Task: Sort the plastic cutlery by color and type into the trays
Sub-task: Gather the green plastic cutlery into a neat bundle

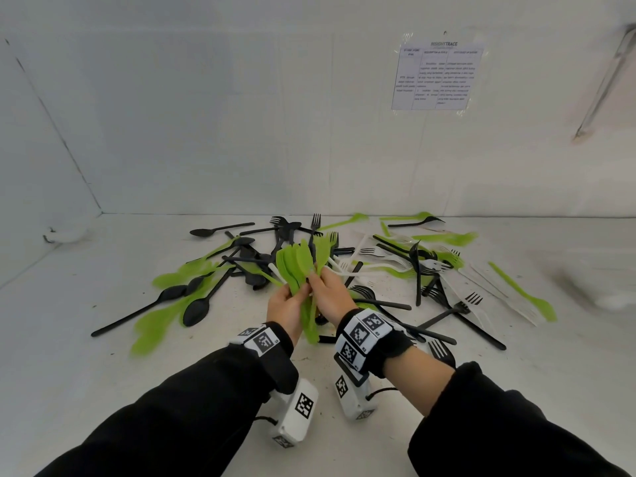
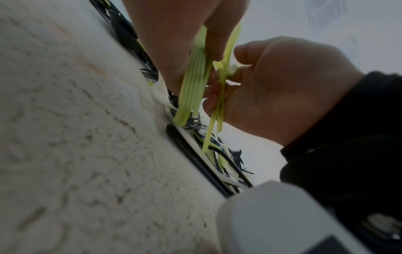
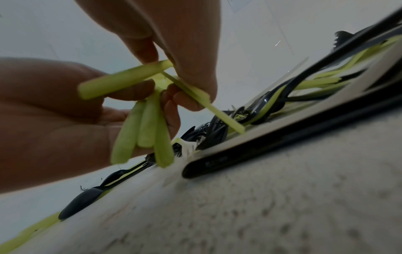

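Note:
Both hands meet over the middle of the table. My left hand [image 1: 292,299] grips a fanned bundle of green spoons [image 1: 295,261] by their handles [image 2: 193,86], bowls pointing away from me. My right hand [image 1: 318,282] pinches the thin handle [image 3: 206,104] of a green fork [image 1: 323,247] right beside the bundle. In the right wrist view the left hand [image 3: 54,120] holds the spoon handles [image 3: 141,130] apart from that fork. Beyond the hands lies a mixed cutlery pile [image 1: 395,263] of black, green and white pieces.
Black spoons [image 1: 196,309] and green spoons [image 1: 151,325] are scattered at the left. Black forks [image 1: 461,306], white knives [image 1: 495,290] and a green knife [image 1: 523,294] lie at the right. White walls close the back and left, with a paper sheet [image 1: 437,75] on the back wall.

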The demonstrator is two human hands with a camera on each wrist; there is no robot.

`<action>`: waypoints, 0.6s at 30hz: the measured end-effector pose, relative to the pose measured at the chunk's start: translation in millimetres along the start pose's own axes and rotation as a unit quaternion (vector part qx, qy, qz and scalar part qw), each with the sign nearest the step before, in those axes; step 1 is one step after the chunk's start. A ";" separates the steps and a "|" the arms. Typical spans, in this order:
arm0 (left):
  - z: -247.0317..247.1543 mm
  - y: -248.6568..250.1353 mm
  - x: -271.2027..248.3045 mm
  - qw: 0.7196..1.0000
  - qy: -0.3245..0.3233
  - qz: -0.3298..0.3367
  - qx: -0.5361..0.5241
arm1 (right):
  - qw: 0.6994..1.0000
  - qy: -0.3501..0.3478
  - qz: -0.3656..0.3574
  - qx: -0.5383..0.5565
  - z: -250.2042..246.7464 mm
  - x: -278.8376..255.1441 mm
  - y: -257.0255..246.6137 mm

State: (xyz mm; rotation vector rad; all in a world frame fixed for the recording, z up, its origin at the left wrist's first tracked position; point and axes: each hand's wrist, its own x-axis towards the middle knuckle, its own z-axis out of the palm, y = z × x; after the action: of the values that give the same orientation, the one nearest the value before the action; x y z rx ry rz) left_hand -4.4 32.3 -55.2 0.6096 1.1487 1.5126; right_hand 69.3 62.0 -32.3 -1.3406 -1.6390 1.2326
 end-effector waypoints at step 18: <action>-2.9 -7.2 0.2 0.998 -0.011 -0.051 -0.020 | 0.997 0.077 0.017 -0.009 -13.7 8.1 14.4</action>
State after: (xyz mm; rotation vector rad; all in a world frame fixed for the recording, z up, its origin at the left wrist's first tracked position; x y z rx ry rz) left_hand -3.7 31.1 -62.8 0.5305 1.1130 1.4351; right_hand 84.6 73.6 -42.0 -1.4426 -1.5282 1.1089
